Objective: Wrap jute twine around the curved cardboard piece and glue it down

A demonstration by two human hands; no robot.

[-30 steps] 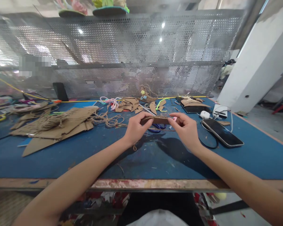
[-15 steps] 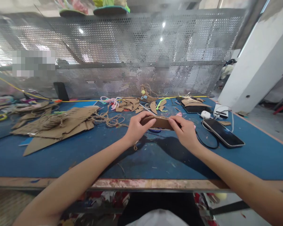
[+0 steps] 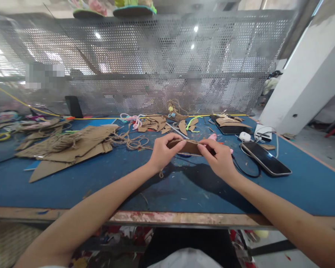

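A small brown cardboard piece (image 3: 187, 146) is held above the blue table (image 3: 72, 182) between both hands. My left hand (image 3: 163, 152) pinches its left end, thumb on top. My right hand (image 3: 219, 158) grips its right end with fingers curled round it. A strand of twine hangs below my left wrist. Something pink shows just behind my right hand. Blue scissor handles lie on the table under the piece, mostly hidden.
Cardboard sheets with a twine bundle (image 3: 64, 147) lie at left. Cardboard scraps (image 3: 153, 124) and pipe cleaners lie at the back. A phone (image 3: 269, 162) with a black cable, a white charger (image 3: 264, 132) and a tablet (image 3: 230, 128) sit at right. A perforated metal screen (image 3: 156, 67) stands behind.
The cardboard piece has been tilted so more of its flat face shows, and my right hand has shifted its hold further along the piece. Both hands stay in about the same place.
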